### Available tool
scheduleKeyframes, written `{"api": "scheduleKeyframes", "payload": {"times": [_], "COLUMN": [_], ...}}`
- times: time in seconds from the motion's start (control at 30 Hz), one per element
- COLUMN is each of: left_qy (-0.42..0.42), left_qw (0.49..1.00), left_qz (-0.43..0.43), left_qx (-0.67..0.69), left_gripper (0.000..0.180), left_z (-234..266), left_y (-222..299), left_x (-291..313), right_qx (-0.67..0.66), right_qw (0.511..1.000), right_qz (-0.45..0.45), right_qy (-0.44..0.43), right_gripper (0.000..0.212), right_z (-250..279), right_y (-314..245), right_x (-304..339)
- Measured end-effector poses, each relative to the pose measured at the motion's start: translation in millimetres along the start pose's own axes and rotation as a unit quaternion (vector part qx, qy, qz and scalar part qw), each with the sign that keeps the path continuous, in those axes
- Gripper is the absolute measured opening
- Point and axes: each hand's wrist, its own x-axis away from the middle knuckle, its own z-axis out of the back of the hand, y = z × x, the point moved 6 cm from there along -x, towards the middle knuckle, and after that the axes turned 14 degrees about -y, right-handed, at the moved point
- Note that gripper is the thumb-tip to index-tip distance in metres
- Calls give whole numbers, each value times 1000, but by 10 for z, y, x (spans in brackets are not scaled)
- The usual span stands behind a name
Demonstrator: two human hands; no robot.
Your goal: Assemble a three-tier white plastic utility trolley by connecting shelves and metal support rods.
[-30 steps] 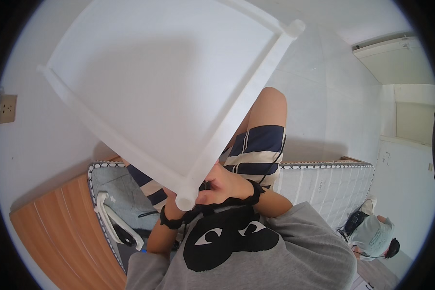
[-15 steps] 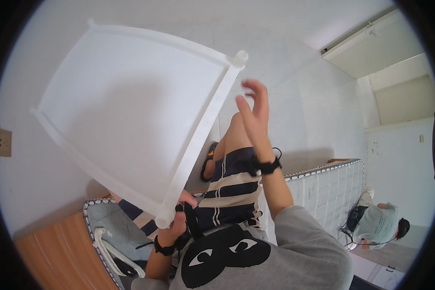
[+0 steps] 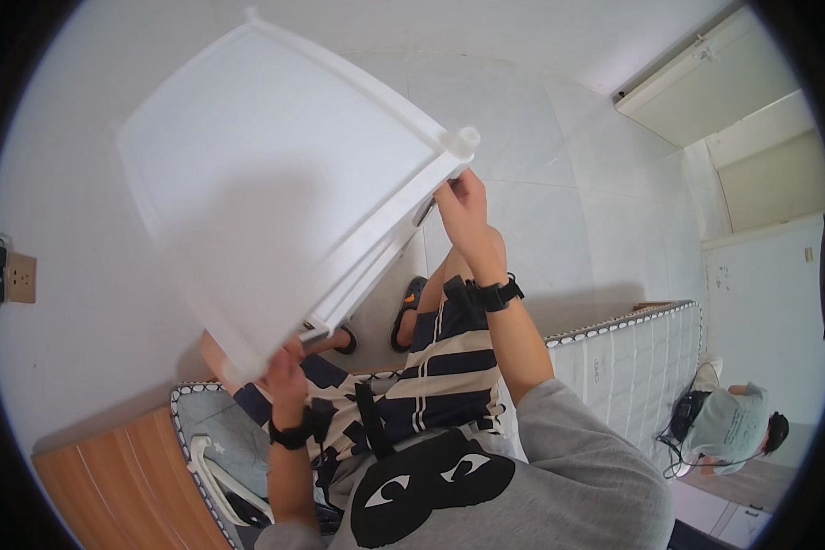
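Down at six o'clock, nearest the camera, sits the person's grey top with its black heart print, striped shorts beyond it. At seven o'clock the left hand (image 3: 282, 367) has its fingers clenched round the lower corner of a white tray (image 3: 275, 174), a flat plastic shelf panel with a raised rim and round sockets at its corners. Up at one o'clock of centre, the right hand (image 3: 463, 215) grips the tray's long edge just below the top corner socket, fingers closed on the rim. So the tray is held up tilted in both hands, over the knees, not set on anything; no legs or other pieces are joined to it. Farther off lie a mattress (image 3: 614, 353) at four o'clock, sandals (image 3: 411, 312) on the tiled floor, and another person (image 3: 729, 426) seated low at the right.
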Motion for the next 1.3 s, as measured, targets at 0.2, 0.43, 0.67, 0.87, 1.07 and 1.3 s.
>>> {"api": "scheduleKeyframes", "payload": {"times": [0.2, 0.43, 0.67, 0.87, 1.07, 1.3], "left_qy": [102, 129, 173, 105, -2, -200], "left_qw": [987, 984, 967, 950, 914, 967], "left_qz": [29, 76, 158, 197, 80, 144], "left_qx": [119, 97, -104, -217, -398, -63], "left_gripper": [22, 24, 36, 36, 34, 40], "left_z": [657, 932, 1188, 1166, -29, -811], "left_y": [-321, -342, -353, -213, 295, 325], "left_x": [-698, -1304, -1056, -1021, -138, -268], "right_qx": [-2, -25, -80, -154, -213, -263], "right_qw": [998, 997, 980, 971, 950, 918], "right_qz": [-47, -32, -17, 39, -26, -59], "right_qy": [39, -66, -183, -180, -229, -291], "right_gripper": [29, 33, 43, 44, 52, 65], "right_z": [-123, -501, -694, -723, -691, -658], "right_y": [-116, -189, -306, -495, -472, -287], "right_x": [307, 635, 1078, 1078, 1073, 1142]}}
